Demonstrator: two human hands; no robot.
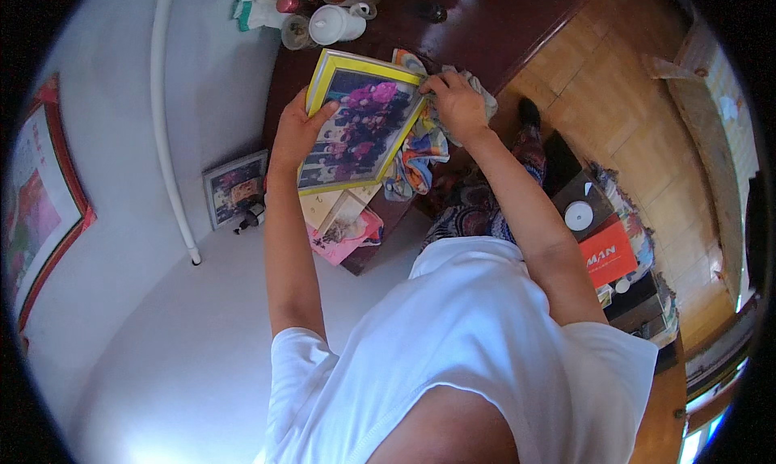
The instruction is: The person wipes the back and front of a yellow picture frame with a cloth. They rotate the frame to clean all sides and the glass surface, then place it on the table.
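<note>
Dark table [501, 27], framed photo [364, 128] between hands [459, 108]

A white cup [331, 26] and a clear cup [298, 32] are set by the wall on the dark red desk [485, 27]. Pink paper [343, 242] is laid at the near corner.

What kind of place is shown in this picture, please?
Probably a room in someone's home: the framed group photo, another framed picture by the white wall, and a red-bordered poster suggest it.
</note>
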